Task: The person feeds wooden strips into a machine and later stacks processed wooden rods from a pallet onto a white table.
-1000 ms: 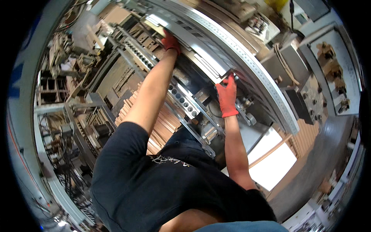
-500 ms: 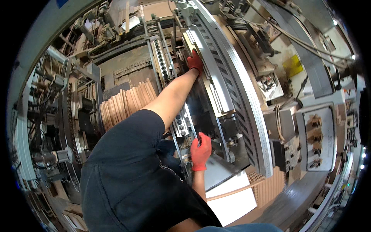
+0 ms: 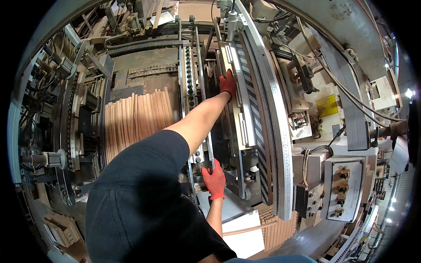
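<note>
My left hand [image 3: 227,84], in a red glove, reaches far forward to the left edge of a long pale yellow strip [image 3: 239,129] on the machine. Its fingers look curled in at that edge; what lies inside them is hidden. Nearer to me, my right hand [image 3: 215,180], also red-gloved, has its thumb and fingers apart with nothing in them. It hovers by the lower end of a thin metal rail [image 3: 209,147]; whether it touches is unclear. Left of the rail runs a bar with a row of black round knobs [image 3: 189,72].
Several thin wooden strips [image 3: 136,116] lie side by side on the left bed. To the right stand a long metal beam with a scale [image 3: 286,184] and a control box [image 3: 345,188]. Near me are a white board [image 3: 245,236] and more brown strips [image 3: 280,232].
The view has shifted and turned a little. My right hand's thumb and fingers are spread wider now. My left hand stays at the pale yellow strip.
</note>
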The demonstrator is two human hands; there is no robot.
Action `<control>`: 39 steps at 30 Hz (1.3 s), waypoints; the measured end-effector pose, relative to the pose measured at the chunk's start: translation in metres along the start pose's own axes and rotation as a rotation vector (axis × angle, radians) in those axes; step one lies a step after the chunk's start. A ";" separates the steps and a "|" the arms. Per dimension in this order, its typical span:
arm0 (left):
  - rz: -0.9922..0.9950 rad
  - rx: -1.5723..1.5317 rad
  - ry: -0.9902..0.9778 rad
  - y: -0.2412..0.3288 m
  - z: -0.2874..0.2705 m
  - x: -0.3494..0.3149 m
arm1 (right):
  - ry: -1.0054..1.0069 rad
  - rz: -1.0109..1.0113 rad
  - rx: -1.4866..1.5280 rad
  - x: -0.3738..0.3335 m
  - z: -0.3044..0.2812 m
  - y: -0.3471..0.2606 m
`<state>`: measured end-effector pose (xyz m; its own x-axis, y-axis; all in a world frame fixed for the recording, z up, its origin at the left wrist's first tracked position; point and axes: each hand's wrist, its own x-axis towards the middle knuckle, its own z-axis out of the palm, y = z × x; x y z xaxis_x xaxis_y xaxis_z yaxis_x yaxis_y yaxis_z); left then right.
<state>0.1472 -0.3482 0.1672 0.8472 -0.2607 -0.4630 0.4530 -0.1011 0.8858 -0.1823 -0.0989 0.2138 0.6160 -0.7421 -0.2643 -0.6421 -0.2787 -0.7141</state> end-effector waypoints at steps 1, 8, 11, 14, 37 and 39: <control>0.008 -0.003 0.015 0.001 -0.004 0.004 | -0.031 0.027 0.033 0.002 0.001 -0.001; 0.018 -0.022 0.011 0.007 -0.008 -0.002 | 0.018 0.029 -0.004 0.008 0.002 -0.005; 0.008 -0.010 0.036 0.006 -0.008 -0.010 | 0.093 -0.003 -0.034 0.005 0.007 0.001; 0.022 -0.024 0.085 0.004 -0.008 -0.006 | 0.060 0.047 -0.060 0.006 0.007 -0.006; 0.042 -0.135 0.033 0.017 -0.013 -0.012 | 0.503 0.014 0.185 0.018 -0.003 -0.013; 0.017 -0.126 0.016 0.004 -0.007 -0.010 | 0.624 0.118 0.852 0.029 -0.015 -0.003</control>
<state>0.1427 -0.3392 0.1748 0.8590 -0.2455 -0.4493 0.4690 0.0253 0.8829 -0.1690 -0.1289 0.2183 0.0721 -0.9854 -0.1544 -0.0015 0.1547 -0.9880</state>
